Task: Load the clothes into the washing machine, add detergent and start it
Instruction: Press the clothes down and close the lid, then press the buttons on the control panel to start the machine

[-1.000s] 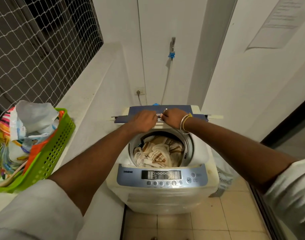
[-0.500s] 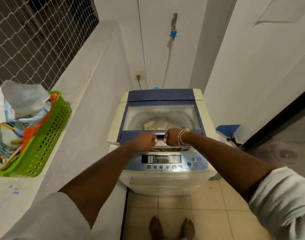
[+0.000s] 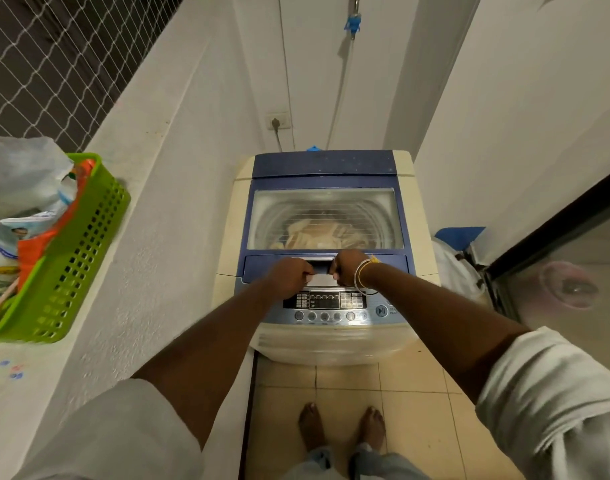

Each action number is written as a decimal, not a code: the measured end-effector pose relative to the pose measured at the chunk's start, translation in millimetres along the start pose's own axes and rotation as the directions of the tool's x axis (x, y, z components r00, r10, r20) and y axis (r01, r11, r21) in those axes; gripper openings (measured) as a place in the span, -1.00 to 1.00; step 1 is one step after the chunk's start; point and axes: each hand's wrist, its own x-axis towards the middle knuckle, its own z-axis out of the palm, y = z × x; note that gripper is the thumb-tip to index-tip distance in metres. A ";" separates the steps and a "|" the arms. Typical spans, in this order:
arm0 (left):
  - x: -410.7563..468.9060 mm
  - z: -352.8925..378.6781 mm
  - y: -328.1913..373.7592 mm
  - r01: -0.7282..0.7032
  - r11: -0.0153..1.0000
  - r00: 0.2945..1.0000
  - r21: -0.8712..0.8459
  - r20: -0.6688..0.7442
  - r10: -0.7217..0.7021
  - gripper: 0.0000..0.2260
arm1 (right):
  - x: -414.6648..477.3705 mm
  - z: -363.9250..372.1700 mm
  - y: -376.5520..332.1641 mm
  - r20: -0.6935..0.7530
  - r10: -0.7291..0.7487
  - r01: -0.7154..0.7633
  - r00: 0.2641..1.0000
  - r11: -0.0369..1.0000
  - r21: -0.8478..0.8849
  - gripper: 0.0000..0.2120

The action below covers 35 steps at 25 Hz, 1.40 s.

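1. The left hand point(image 3: 289, 277) and the right hand point(image 3: 347, 268) meet at the front edge of the lid point(image 3: 390, 265), fingers clenched round its handle. The lid lies flat over the washing machine point(image 3: 331, 341). The clothes point(image 3: 324, 233) show through its window, down in the drum.
2. Pinching is a risk. If fingertips are tucked under the edge, the lid's weight could nip them; whether they are cannot be told.
3. Detergent may be missed, since none is visible at the machine. Starting like this would probably mean a plain-water wash, or opening up again.
4. The bangles point(image 3: 360, 278) hang just above the control panel point(image 3: 326, 301) and could brush a button, setting the wrong programme.
5. Counted: one machine, one lid, one heap of clothes, two hands, two bare feet point(image 3: 310, 427) on the floor, one start button point(image 3: 381, 310), and one green basket point(image 3: 71, 254) of packets on the counter point(image 3: 30, 375). The round buttons form one row, too blurred to number.
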 end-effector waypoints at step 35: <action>-48.2 46.0 10.3 0.049 0.979 0.995 0.196 -0.091 -0.032 -0.24 | -53.8 64.9 -14.7 -0.138 0.079 -0.092 0.987 0.992 -0.090 -0.09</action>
